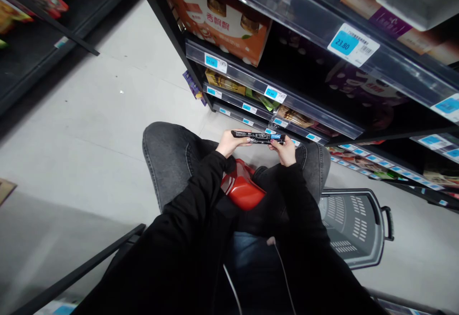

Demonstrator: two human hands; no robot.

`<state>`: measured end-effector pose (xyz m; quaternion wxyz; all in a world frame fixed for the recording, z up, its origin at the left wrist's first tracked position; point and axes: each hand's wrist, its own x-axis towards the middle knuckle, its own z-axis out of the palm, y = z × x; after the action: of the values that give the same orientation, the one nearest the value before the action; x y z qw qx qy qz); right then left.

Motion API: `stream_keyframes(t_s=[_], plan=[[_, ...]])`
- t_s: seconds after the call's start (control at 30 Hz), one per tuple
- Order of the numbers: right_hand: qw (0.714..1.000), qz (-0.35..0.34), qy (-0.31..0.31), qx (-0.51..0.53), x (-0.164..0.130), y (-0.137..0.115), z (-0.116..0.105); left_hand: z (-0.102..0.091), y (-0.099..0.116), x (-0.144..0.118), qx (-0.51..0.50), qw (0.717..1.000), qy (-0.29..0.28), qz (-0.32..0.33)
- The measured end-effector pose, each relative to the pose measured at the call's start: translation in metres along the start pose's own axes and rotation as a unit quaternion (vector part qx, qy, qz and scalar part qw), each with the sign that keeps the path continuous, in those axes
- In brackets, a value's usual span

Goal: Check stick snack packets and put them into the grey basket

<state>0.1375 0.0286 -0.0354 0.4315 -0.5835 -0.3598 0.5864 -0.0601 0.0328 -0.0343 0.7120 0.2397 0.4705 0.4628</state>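
both hands are clamped on a slim black packet (258,137) above the knees, left hand (231,143) at one end, right hand (285,150) at the other, its long axis lying crosswise before the store shelf (272,92).

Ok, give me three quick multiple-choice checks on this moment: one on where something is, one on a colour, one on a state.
1. Where is the basket?
A. On the floor at the person's right
B. On a shelf
C. On the person's lap

2. What colour is the pouch on the lap?
A. Green
B. Red
C. White

3. How is the black packet held?
A. Lying on the floor
B. In one hand only
C. By both hands, one at each end

Answers: 1 A, it stands on the pale floor beside the right knee. 2 B, it shows glossy red. 3 C, the left hand has a grip on one end and the right hand on the other.
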Motion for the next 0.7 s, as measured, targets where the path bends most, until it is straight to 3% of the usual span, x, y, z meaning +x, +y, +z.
stream_keyframes(t_s=[0.2, 0.3, 0.47, 0.6, 0.7], plan=[[1.0, -0.006, 0.003, 0.002, 0.001, 0.002, 0.0, 0.0, 0.0, -0.001, 0.012, 1.0, -0.001, 0.013], [1.0, 0.0, -0.008, 0.019, -0.003, -0.006, 0.001, 0.0, 0.007, -0.005, -0.02, 0.999, -0.037, -0.006], [0.996, -0.021, -0.063, 0.062, -0.01, -0.017, -0.003, -0.004, 0.019, -0.01, -0.07, 0.978, -0.155, -0.122], [0.992, -0.042, -0.088, 0.081, -0.01, -0.017, -0.003, -0.005, 0.013, -0.013, -0.014, 0.93, -0.267, -0.251], [0.994, -0.027, -0.069, 0.078, -0.008, -0.014, 0.0, -0.004, 0.005, -0.013, 0.027, 0.915, -0.291, -0.279]])
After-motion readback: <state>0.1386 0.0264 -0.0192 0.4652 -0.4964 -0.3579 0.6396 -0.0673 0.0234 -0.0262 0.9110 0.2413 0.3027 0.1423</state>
